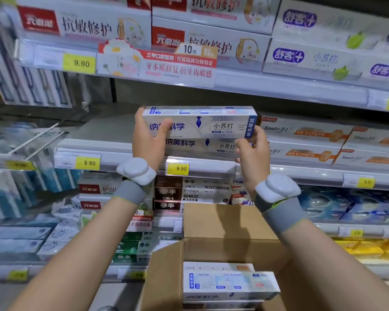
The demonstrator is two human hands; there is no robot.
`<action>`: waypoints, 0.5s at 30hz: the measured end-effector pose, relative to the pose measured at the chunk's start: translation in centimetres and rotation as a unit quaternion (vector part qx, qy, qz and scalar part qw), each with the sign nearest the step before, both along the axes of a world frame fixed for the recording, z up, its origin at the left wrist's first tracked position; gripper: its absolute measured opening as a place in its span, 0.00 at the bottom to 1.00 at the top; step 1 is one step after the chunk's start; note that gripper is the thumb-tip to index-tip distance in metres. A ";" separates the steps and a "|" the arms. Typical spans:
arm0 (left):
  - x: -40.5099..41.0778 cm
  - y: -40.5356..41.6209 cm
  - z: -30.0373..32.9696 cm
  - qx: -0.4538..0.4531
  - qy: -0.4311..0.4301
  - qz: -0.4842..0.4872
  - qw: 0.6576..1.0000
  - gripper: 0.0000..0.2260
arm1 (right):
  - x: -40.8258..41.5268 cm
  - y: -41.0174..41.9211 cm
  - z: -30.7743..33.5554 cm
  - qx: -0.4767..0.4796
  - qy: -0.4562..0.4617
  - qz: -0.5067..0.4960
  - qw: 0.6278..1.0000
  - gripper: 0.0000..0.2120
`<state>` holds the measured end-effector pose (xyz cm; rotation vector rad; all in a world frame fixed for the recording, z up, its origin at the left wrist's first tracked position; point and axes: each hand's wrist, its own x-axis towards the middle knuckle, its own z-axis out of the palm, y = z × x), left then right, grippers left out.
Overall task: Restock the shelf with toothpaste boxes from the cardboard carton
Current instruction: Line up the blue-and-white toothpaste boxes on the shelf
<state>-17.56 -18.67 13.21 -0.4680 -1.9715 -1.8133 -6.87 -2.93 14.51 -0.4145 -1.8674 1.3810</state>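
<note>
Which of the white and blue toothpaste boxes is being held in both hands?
The top box, gripped at its ends by the left hand and right hand. Its twin lies under it; others sit in the carton.

Yellow price tags (89,163) read 9.90 — a promotional sign (157,63) hangs from the upper shelf edge.

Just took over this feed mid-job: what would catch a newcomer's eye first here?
Centre frame, the left hand and right hand hold a white toothpaste box by its ends, just above a matching box on the middle shelf. Below, the open cardboard carton still holds more of these boxes. Yellow 9.90 price tags line the shelf edge.
</note>
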 end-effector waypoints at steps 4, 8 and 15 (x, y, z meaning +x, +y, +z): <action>-0.9 0.5 0.3 0.004 0.017 0.016 1.000 0.25 | -1.4 -0.4 0.2 0.001 -0.014 -0.024 1.000 0.13; -2.0 0.9 0.7 0.005 0.011 0.024 1.000 0.22 | -2.1 0.0 0.5 0.030 -0.053 -0.042 0.997 0.10; -3.9 2.3 0.9 -0.013 -0.012 0.014 1.000 0.26 | -3.8 0.7 0.6 0.030 -0.057 -0.065 0.996 0.08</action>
